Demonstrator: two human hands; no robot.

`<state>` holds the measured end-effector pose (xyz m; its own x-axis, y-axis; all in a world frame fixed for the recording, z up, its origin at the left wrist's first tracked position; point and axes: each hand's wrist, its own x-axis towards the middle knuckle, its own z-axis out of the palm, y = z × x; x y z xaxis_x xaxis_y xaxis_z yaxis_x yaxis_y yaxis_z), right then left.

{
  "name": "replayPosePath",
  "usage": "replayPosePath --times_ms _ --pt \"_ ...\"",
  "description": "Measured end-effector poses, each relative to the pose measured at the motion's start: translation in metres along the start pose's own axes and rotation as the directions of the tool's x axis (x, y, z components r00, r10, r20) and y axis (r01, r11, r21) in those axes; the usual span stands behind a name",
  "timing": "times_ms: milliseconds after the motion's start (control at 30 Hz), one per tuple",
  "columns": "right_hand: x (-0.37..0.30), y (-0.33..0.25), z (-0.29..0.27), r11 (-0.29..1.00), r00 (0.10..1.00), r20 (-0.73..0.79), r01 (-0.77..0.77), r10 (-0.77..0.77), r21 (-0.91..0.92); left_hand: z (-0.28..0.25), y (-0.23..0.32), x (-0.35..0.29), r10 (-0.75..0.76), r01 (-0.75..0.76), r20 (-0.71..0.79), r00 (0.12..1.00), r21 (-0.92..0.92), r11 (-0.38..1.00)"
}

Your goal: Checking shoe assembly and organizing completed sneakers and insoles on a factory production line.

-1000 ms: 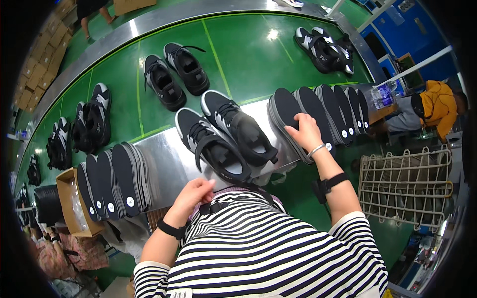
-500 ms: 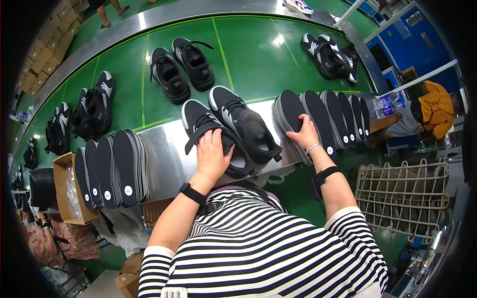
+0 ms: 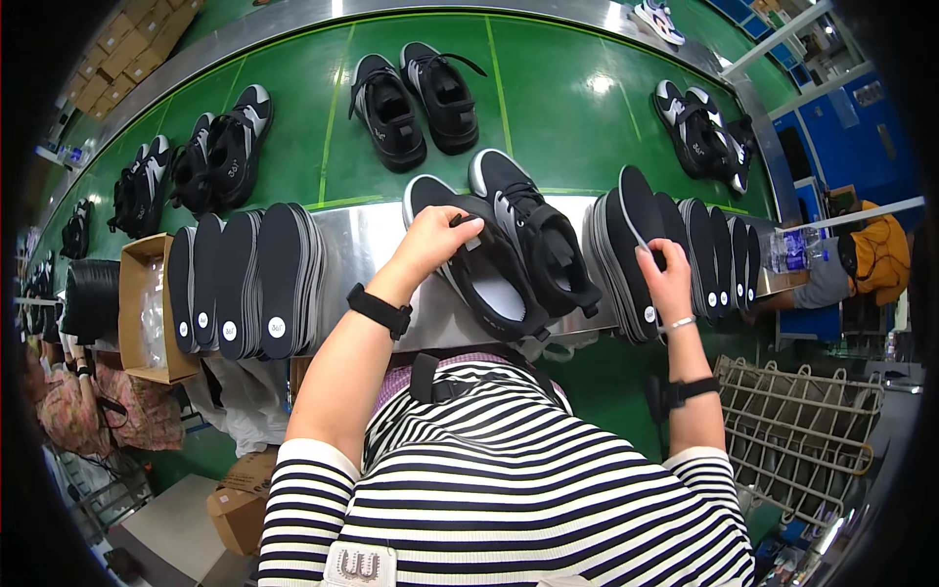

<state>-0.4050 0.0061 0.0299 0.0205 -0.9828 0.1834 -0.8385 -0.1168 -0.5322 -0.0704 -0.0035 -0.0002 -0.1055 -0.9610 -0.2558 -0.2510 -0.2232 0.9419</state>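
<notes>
Two black sneakers with grey-white toes stand side by side before me, toes pointing away. My left hand (image 3: 430, 245) pinches the tongue of the left sneaker (image 3: 507, 256) and pulls it back, so the pale inside shows. The right sneaker (image 3: 548, 235) stands untouched, its laces crossed. My right hand (image 3: 671, 282) pinches the edge of a black insole (image 3: 634, 207) between thumb and fingers. That insole is tilted up over a stack of black-and-grey insoles (image 3: 610, 284), its lower end close to the stack.
More insole stacks (image 3: 696, 245) stand to the right, and others (image 3: 284, 284) to the left beside a cardboard box (image 3: 149, 362). Sneaker pairs (image 3: 391, 117) sit on the green belt (image 3: 558, 108) beyond the metal ledge (image 3: 367, 235). A wire rack (image 3: 782, 430) is at lower right.
My left hand has shifted from the sneaker's opening to its tongue, drawing it back. My right hand has lifted the top insole off the stack. The whole view has shifted.
</notes>
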Motion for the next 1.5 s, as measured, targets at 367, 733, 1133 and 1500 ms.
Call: replayPosePath --times_ms 367,733,1133,1500 --pt "-0.026 -0.169 0.028 0.540 0.557 0.736 0.783 -0.386 -0.309 -0.001 -0.009 -0.002 -0.103 0.113 0.078 0.992 -0.149 0.982" --pt "-0.032 -0.162 0.116 0.787 0.782 0.579 0.500 -0.231 -0.361 0.006 -0.014 -0.005 0.193 -0.180 -0.082 0.978 0.147 0.973" --pt "-0.033 -0.181 0.053 0.691 0.648 0.742 0.615 -0.170 -0.380 0.009 -0.017 -0.005 0.248 -0.228 -0.119 0.961 0.159 0.961" --pt "-0.008 -0.144 0.150 0.721 0.250 0.967 0.663 0.041 -0.202 0.012 -0.021 0.004 0.185 -0.176 -0.085 0.979 0.095 0.980"
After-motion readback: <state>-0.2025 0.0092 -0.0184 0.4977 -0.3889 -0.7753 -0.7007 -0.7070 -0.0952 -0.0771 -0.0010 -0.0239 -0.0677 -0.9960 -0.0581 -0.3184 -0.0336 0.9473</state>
